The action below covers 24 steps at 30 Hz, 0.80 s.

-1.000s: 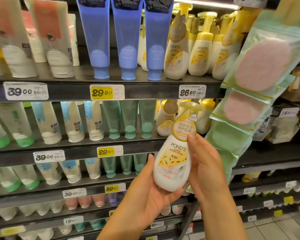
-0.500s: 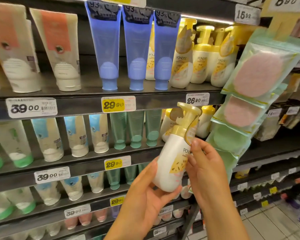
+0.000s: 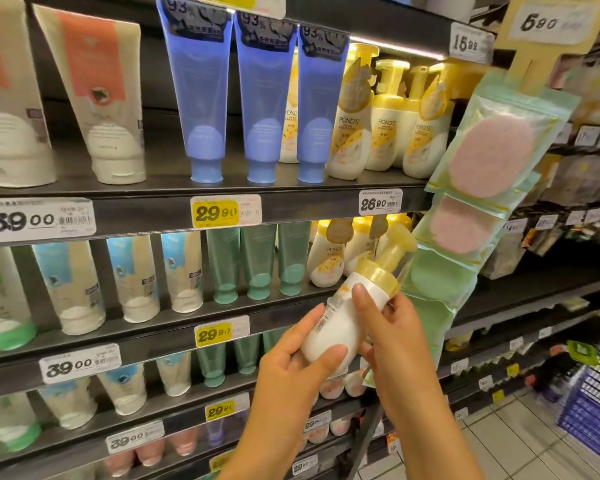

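Observation:
A white pump bottle [image 3: 340,320] with a yellow collar and a clear cap is held in front of the shelves, tilted with its pump up to the right. Its back faces me, showing a barcode label. My left hand [image 3: 291,362] grips the bottle's base from below, thumb across the bottom. My right hand [image 3: 392,337] holds the upper body, its forefinger lying along the white side below the collar.
Dark shop shelves [image 3: 174,188] carry rows of upright tubes, blue [image 3: 201,98], green [image 3: 257,261] and white, plus more Pond's pump bottles [image 3: 350,119]. Price tags line the shelf edges. A hanging strip of sponge packs [image 3: 492,157] dangles right of my hands. Tiled floor lies at lower right.
Both hands have turned the bottle from its front label to its back and tilted it to the right. The view has shifted, so the shelves sit lower in the frame.

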Motion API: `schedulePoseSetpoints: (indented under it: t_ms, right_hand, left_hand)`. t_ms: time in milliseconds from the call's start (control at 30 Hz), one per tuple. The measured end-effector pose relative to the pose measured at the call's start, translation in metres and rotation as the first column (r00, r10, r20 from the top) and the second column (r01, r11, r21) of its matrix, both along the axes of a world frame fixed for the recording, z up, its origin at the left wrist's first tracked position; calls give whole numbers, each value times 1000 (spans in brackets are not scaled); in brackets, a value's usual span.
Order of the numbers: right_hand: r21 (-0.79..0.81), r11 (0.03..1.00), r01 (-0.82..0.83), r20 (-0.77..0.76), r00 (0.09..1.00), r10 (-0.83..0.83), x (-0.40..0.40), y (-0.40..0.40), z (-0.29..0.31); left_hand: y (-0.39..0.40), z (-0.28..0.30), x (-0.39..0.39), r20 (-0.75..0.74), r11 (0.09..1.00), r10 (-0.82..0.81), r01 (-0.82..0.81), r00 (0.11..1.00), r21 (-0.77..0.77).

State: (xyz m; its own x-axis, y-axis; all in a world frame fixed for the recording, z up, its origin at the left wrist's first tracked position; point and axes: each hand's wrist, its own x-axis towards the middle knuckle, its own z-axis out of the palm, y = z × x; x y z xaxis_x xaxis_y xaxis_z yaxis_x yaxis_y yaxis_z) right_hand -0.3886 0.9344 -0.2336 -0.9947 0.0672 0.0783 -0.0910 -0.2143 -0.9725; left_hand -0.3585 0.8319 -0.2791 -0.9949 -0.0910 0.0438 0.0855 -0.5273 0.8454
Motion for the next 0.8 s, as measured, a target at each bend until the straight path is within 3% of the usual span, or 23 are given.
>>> schedulePoseSetpoints:
  t_ms: [133,333,600,800]
  right_hand:
    - [25,997,76,32,997,-77,-6,4,-1]
    - [-137,991,0,46,999,6,-10,15,1]
    - [-99,994,-35,42,998,40,-15,26,-2]
    - [-221,973,-66,-15,998,64,-16,32,-3]
  left_hand:
    - [4,3,-2,-3,1000,-20,20,1000,12]
    - [8,9,-3,123,952,-189,151,974,267]
    - [17,3,-8,59,991,-107,102,993,83]
    - [19,3,-9,97,980,-146,131,984,152]
